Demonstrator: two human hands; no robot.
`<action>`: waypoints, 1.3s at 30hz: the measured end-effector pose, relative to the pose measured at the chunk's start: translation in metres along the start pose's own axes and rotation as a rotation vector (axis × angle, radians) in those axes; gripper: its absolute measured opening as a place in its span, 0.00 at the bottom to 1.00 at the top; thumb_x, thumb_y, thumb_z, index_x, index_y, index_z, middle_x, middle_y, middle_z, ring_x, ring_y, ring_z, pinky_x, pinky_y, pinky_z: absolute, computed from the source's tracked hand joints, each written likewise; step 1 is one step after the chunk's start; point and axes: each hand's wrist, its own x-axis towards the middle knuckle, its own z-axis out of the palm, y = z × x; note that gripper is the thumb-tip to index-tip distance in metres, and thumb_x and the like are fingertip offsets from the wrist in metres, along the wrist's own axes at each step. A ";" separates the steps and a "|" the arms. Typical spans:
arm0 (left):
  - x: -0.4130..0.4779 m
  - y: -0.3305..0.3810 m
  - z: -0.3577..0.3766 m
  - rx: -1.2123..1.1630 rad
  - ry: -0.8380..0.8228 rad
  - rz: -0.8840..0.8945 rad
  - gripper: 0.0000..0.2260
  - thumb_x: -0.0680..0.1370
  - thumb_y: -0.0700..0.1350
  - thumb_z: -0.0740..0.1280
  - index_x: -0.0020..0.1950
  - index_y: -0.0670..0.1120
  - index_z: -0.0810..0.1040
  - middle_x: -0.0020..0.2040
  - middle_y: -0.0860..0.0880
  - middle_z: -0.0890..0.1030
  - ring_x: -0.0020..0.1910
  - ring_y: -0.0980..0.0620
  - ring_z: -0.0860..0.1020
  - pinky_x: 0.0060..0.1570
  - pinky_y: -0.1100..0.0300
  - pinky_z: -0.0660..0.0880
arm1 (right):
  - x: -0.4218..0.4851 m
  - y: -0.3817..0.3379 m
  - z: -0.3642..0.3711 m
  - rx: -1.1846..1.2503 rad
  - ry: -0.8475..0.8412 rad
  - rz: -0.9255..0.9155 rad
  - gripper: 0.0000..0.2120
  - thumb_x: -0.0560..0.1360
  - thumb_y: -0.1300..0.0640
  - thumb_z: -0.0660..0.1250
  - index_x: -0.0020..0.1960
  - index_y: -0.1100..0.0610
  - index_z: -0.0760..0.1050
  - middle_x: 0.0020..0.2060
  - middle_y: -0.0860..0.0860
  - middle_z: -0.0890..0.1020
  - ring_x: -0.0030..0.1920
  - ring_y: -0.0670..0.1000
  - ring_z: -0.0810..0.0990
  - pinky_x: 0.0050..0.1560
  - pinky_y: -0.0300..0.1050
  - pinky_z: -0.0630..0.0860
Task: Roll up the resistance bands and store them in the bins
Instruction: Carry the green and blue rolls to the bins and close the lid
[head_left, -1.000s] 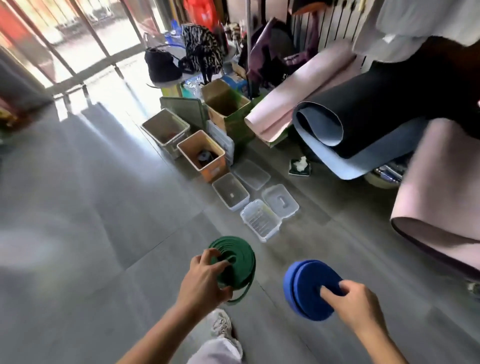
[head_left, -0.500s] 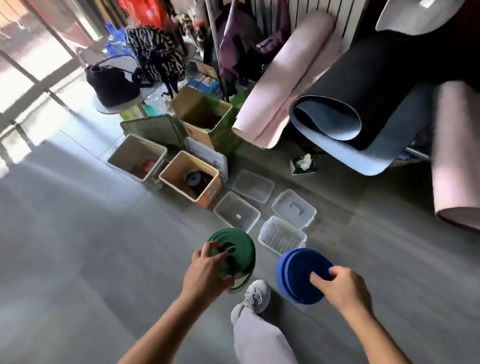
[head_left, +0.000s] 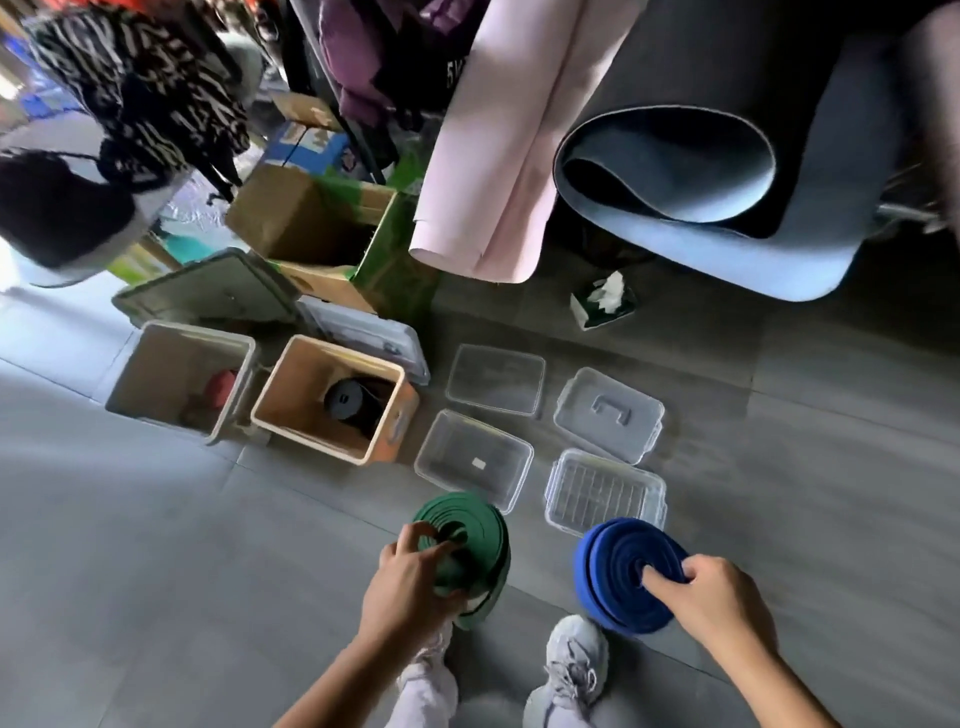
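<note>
My left hand (head_left: 410, 582) grips a rolled green resistance band (head_left: 470, 535), held above the floor with its loose outer loop hanging below. My right hand (head_left: 711, 597) grips a rolled blue resistance band (head_left: 618, 571) at the same height. Just beyond them on the floor stand two clear plastic bins, the left one (head_left: 472, 457) open and empty, the right one (head_left: 602, 491) with a grid-patterned bottom. Farther left an orange bin (head_left: 400, 431) holds a rolled black band (head_left: 344, 399), and a grey bin (head_left: 228, 405) holds something red.
Two clear lids (head_left: 493, 379) (head_left: 608, 413) lie behind the clear bins. An open cardboard box (head_left: 322, 228), a grey lid (head_left: 208, 286), rolled pink (head_left: 493, 156) and black-blue (head_left: 701, 156) mats and a tissue pack (head_left: 602, 301) crowd the back. My two shoes (head_left: 571, 670) stand below my hands.
I have stepped closer to the bins, which now lie right in front of my hands. Both hands still hold their rolls, and both my feet have come into view.
</note>
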 end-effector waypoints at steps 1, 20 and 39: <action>0.024 -0.008 0.012 0.019 -0.008 0.012 0.27 0.69 0.64 0.69 0.66 0.64 0.71 0.66 0.57 0.63 0.60 0.50 0.68 0.50 0.61 0.73 | 0.017 0.000 0.017 -0.004 -0.002 -0.007 0.27 0.64 0.40 0.71 0.26 0.59 0.63 0.21 0.51 0.70 0.29 0.56 0.72 0.27 0.43 0.64; 0.385 -0.150 0.255 0.040 0.086 -0.015 0.24 0.65 0.63 0.72 0.60 0.61 0.77 0.56 0.49 0.74 0.54 0.46 0.77 0.49 0.59 0.72 | 0.282 0.016 0.239 -0.066 0.122 -0.295 0.27 0.58 0.35 0.68 0.28 0.61 0.69 0.18 0.47 0.66 0.23 0.49 0.61 0.28 0.42 0.59; 0.369 -0.053 0.248 0.388 0.183 0.503 0.18 0.76 0.63 0.59 0.51 0.48 0.69 0.45 0.49 0.81 0.44 0.44 0.80 0.35 0.57 0.72 | 0.303 0.082 0.265 0.039 0.189 0.171 0.19 0.61 0.42 0.69 0.25 0.57 0.70 0.12 0.48 0.71 0.14 0.44 0.68 0.23 0.33 0.67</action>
